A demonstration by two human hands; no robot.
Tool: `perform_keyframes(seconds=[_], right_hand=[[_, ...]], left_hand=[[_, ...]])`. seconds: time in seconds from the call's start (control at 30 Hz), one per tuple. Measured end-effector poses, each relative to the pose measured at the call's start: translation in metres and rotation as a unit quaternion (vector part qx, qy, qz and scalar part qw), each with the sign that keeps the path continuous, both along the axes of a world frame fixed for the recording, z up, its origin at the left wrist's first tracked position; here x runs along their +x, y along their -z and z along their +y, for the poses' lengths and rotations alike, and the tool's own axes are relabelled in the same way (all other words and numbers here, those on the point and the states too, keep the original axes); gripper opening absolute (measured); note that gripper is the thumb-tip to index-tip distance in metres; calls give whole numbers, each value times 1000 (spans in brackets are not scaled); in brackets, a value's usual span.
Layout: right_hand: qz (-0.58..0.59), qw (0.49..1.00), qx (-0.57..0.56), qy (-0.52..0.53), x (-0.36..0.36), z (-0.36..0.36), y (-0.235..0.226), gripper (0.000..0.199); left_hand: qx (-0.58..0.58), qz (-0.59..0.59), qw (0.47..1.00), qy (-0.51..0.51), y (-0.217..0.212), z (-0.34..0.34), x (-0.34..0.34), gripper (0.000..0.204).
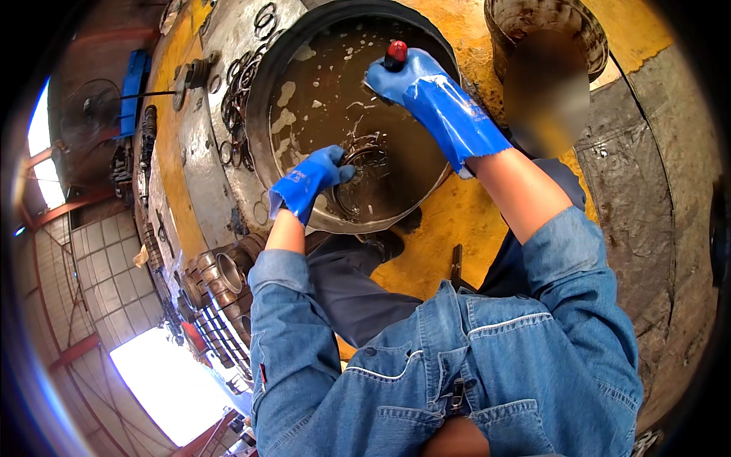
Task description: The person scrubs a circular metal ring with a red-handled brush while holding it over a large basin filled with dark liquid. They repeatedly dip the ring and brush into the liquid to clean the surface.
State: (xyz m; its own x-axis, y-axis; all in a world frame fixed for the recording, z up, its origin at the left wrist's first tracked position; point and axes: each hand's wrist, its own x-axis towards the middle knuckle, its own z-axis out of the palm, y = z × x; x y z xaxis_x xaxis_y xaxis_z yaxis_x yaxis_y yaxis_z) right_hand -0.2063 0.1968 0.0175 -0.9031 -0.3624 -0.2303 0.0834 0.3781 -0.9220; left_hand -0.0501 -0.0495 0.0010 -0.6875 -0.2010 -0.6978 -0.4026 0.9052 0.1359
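A wide, round dark tub (263, 129) of murky brown liquid stands in front of me. My left hand (314, 177), in a blue rubber glove, is over its near left part. Its thumb and fingers are closed on the edge of a metal ring (344, 204), which lies partly under the rippled liquid. My right hand (407, 80), gloved the same way, is above the tub's right side. It is wrapped round a red-and-black handle (396, 53); the rest of that tool is hidden by the hand.
Dark rings (237, 99) lie heaped along the tub's left side. At the far right stands a grimy bucket (502, 46). Round metal parts (221, 274) sit at the left near my arm. Yellow-painted floor (426, 263) shows between my legs.
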Motion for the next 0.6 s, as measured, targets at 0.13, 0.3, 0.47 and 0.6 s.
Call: perform_keyframes(seconds=[0.13, 0.3, 0.47, 0.6], right_hand=[[-28, 999, 14, -22, 21, -5, 10, 34], [-116, 992, 18, -41, 29, -11, 47, 29], [-111, 947, -243, -181, 84, -35, 10, 21], [146, 899, -297, -288, 131, -51, 4, 26]], left_hand=[[136, 106, 964, -205, 0, -25, 42, 41], [250, 198, 867, -382, -21, -20, 58, 40], [294, 326, 767, -468, -28, 9, 92, 27], [414, 354, 739, -396, 4, 1, 91, 21]])
